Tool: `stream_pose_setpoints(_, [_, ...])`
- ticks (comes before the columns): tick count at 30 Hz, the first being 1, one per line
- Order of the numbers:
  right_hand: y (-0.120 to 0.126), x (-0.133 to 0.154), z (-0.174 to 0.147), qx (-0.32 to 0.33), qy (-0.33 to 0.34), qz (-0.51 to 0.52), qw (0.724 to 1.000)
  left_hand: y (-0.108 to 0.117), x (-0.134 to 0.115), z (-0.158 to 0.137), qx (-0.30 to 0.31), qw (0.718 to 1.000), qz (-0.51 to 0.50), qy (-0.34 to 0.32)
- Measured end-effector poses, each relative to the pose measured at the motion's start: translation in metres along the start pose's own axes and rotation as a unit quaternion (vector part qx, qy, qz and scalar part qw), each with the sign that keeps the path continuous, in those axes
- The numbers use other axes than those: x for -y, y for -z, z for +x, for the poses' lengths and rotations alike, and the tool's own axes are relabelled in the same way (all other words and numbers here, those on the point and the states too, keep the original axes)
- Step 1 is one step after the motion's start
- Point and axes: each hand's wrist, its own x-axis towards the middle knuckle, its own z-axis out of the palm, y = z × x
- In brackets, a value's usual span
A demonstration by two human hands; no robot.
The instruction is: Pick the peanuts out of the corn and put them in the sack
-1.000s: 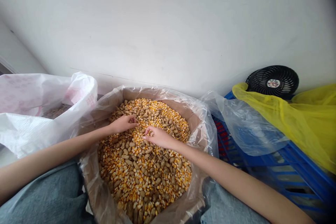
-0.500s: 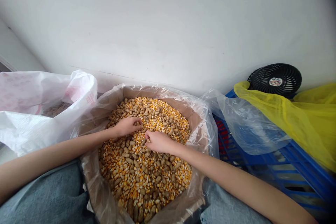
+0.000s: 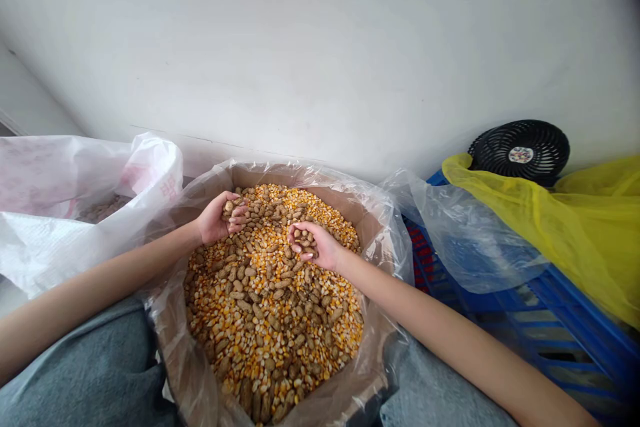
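A cardboard box lined with clear plastic (image 3: 373, 230) stands between my knees, filled with corn kernels (image 3: 225, 313) and unshelled peanuts (image 3: 300, 313) mixed together. My left hand (image 3: 215, 219) is turned palm up over the far left of the mix, its fingers curled round several peanuts (image 3: 230, 207). Over the right part, my right hand (image 3: 323, 250) is cupped the same way, with a small heap of peanuts (image 3: 304, 238) in its palm. The two hands are apart from each other.
A white woven sack (image 3: 145, 193) with brownish contents leans at the left. To the right stands a blue plastic crate (image 3: 565, 300), partly covered by clear plastic and yellow mesh (image 3: 575, 227). A black fan (image 3: 521, 152) rests behind, by the white wall (image 3: 300, 47).
Both hands have risen from the mix and moved apart, the left one leftward and the right one up and slightly right. They have turned over, with peanuts now showing in the palms.
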Motion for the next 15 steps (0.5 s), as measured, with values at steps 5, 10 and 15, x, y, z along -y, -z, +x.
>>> stream_pose_setpoints(5, [0.002,-0.004,0.002,0.001,0.000,-0.023,1.000,0.001,0.005,0.002,0.000,1.000,0.026,0.000])
stream_pose_setpoints(10, [0.003,-0.012,0.004,-0.040,0.006,-0.156,0.987,0.000,0.005,0.000,-0.003,0.999,0.034,-0.022])
stream_pose_setpoints(15, [0.003,-0.016,0.005,-0.107,0.031,-0.282,0.953,0.000,0.010,0.001,-0.007,0.993,0.114,-0.003])
